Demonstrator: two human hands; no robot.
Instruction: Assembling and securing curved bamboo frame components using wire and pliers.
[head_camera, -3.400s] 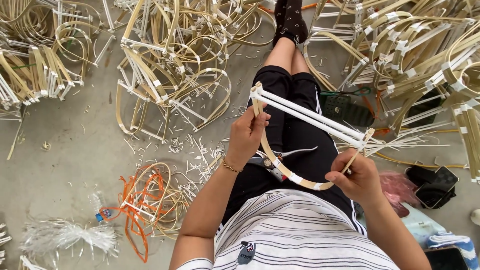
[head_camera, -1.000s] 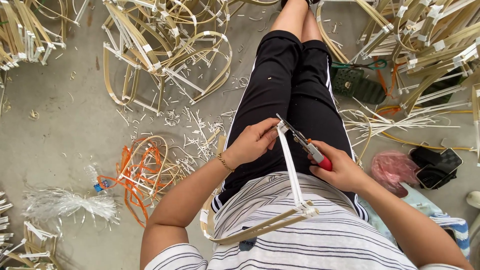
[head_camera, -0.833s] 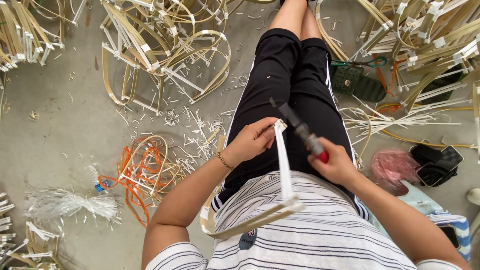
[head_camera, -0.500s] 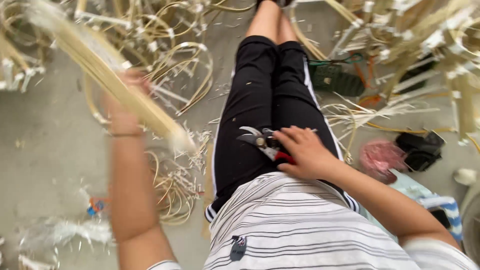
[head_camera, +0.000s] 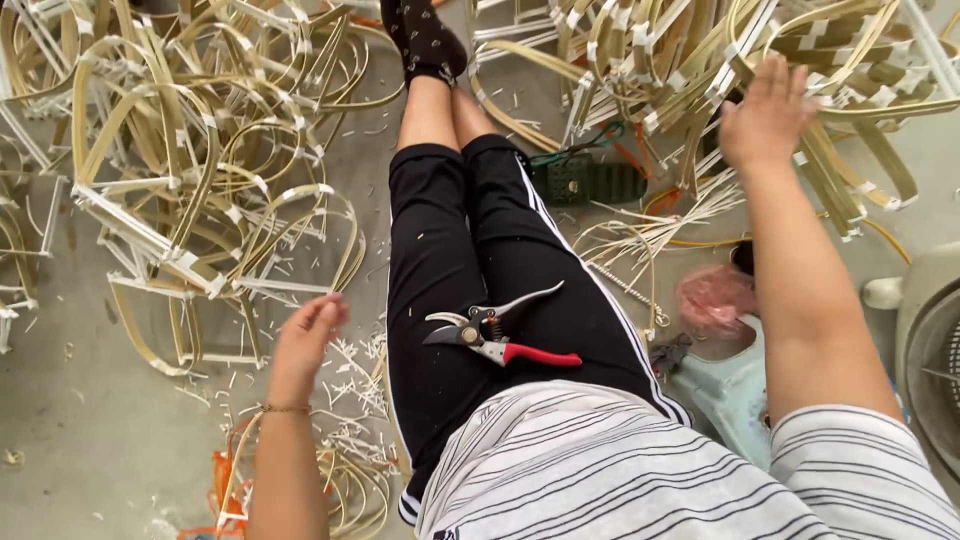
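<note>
Right hand (head_camera: 765, 110), fingers spread and holding nothing, reaches the bent bamboo frames (head_camera: 830, 60) at upper right. Left hand (head_camera: 305, 340) hangs loosely open at lower left. Red-handled pruning shears (head_camera: 500, 340) lie on the lap, centre.

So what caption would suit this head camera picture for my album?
Seated person, red-handled pruning shears on lap, right hand reaching into bent cane frames, left hand empty.

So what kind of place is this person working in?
Probably a small craft workshop, maybe at a home, where bent cane or bamboo frames are made by hand. Piles of taped cane frames cover the concrete floor, offcuts litter it, and pruning shears rest on the seated person's lap.
</note>
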